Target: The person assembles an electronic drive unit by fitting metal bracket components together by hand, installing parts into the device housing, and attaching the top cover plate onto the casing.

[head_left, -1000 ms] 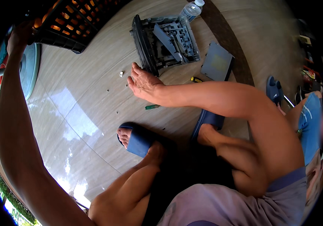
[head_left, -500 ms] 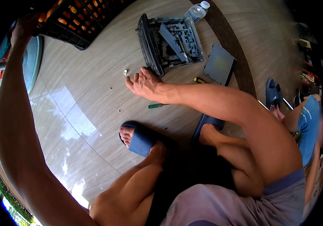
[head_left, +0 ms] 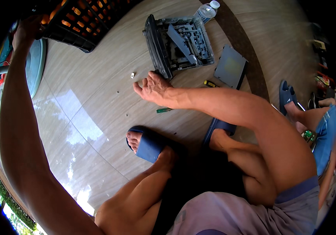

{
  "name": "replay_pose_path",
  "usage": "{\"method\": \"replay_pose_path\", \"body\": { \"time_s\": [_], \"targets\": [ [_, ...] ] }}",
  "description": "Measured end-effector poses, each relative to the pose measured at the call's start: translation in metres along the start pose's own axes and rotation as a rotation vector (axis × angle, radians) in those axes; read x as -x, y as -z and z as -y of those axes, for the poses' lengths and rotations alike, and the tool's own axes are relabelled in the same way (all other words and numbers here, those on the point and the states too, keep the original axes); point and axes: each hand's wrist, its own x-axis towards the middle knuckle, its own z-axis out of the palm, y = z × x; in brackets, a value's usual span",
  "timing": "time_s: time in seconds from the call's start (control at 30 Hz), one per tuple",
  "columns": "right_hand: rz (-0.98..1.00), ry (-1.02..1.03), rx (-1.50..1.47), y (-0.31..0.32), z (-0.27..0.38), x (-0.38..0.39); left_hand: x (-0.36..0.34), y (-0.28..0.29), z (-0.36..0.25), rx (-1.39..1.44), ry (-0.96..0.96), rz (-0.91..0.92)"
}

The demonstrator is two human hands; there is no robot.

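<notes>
Daylight is glaring off the glossy floor (head_left: 77, 129) below the right hand's fingers (head_left: 144, 84); shadow is pooling underneath, and fisheye edges are bending and darkening.

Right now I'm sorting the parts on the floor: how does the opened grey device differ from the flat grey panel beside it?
The opened grey device is bulky, showing inner metal parts; the flat grey panel is thin and plain. The device lies beside the right hand; the panel lies farther right, apart. Both are grey and rest on the floor.

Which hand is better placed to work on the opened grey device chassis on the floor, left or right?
Right, probably. The right hand hovers open just short of the grey chassis, with small screwdrivers lying close by. The left hand is stretched far out to the black crate.
</notes>
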Motion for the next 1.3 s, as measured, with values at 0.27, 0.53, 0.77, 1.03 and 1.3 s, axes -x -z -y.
{"method": "replay_pose_path", "body": {
  "time_s": [0.27, 0.53, 0.77, 1.03, 1.3],
  "targets": [
    [-0.053, 0.046, -0.031, 0.007, 0.007, -0.005, -0.005, 0.001, 0.031, 0.063, -0.015, -0.003],
    [-0.144, 0.026, -0.002, -0.016, 0.001, 0.001, 0.003, 0.007, -0.008, -0.003, -0.029, 0.051],
    [-0.226, -0.003, 0.045, -0.02, 0.006, -0.002, 0.0, 0.0, 0.004, -0.001, 0.073, 0.0],
    [-0.174, -0.059, 0.015, -0.015, 0.01, -0.004, 0.003, -0.008, -0.002, -0.088, 0.006, 0.07],
    [-0.26, -0.039, 0.024, -0.029, 0.014, -0.005, 0.001, 0.002, 0.007, -0.086, -0.023, 0.023]
  ]
}}
